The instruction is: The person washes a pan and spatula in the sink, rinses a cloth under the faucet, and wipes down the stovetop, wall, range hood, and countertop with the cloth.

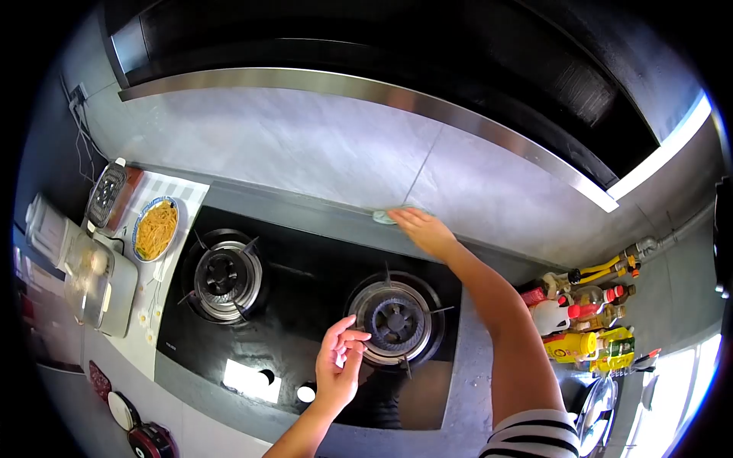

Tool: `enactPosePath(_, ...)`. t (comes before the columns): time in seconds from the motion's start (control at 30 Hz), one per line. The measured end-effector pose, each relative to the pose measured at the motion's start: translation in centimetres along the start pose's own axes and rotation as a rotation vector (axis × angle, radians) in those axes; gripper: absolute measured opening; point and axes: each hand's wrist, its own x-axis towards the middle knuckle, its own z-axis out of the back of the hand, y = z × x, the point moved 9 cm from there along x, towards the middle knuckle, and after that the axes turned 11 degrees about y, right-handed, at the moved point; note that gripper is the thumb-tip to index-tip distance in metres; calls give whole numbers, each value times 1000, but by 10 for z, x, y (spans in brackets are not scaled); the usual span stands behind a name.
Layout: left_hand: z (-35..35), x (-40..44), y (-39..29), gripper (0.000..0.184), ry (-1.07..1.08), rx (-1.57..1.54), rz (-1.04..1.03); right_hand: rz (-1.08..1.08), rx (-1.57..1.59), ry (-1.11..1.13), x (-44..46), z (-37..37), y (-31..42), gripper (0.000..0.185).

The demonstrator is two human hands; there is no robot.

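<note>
My right hand lies on a pale green cloth at the back ledge behind the stove, against the grey wall; its fingers press the cloth down, and part of the cloth is hidden under them. Over the front of the black glass stove, my left hand hovers palm up with loosely curled, parted fingers and nothing in it. Just behind it is the right burner. The left burner sits farther off to the left.
A plate of noodles and a clear-lidded appliance stand on the left counter. Sauce and oil bottles crowd the right side. Overhead hangs the range hood.
</note>
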Motion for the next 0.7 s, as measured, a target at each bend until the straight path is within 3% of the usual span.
enactPosePath(0.1, -8, -7, 2, 42, -26, -29, 7, -217, -4, -53, -58, 4, -29, 57)
enactPosePath(0.2, -26, -7, -11, 41, -19, -1, -12, -653, 157, -402, -137, 81, -108, 48)
enactPosePath(0.3, -47, -1, -10, 41, 11, -23, -19, -808, 34, -583, -141, 90, -130, 43)
enactPosePath(0.33, -56, 2, -7, 41, 24, -11, -18, -730, 85, -660, -125, 74, -119, 40)
enactPosePath(0.43, -77, 2, 4, 41, 58, 23, -8, -405, 106, -292, -87, 16, -62, 44)
enactPosePath(0.53, -93, -6, 15, 42, 80, 5, 29, -225, -62, -114, -122, -33, -35, 45)
enactPosePath(0.57, -98, -8, 14, 41, 100, 28, 39, -269, 116, -115, -141, -46, -40, 45)
enactPosePath(0.67, -101, -11, 14, 41, 116, 53, 60, -732, 377, -368, -209, -34, -94, 44)
enactPosePath(0.7, -102, -9, 13, 40, 95, 8, 58, -869, 319, -471, -225, -7, -115, 43)
